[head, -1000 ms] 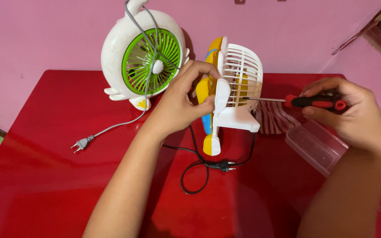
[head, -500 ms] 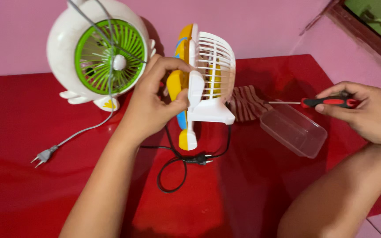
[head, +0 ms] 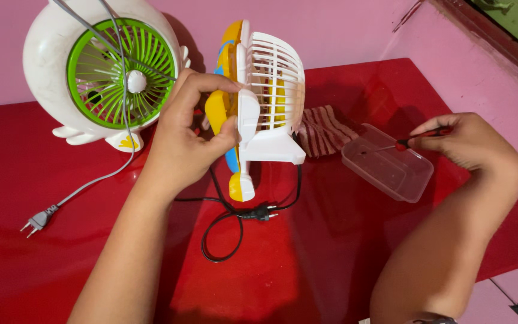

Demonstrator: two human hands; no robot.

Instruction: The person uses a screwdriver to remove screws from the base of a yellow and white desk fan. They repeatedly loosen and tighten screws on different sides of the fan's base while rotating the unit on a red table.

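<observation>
Head view: small fan (head: 271, 96) upright in left hand (head: 184, 144) grip.

One package-like thing is seen: a clear plastic box (head: 387, 170), rectangular with rounded corners and no lid, lying on the red table (head: 79, 264) right of the fans, just beside a striped cloth (head: 325, 131). No labels, signs or screens are seen.

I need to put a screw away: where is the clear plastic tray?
The clear plastic tray lies on the red table, right of the small fan, under the right hand.
</observation>
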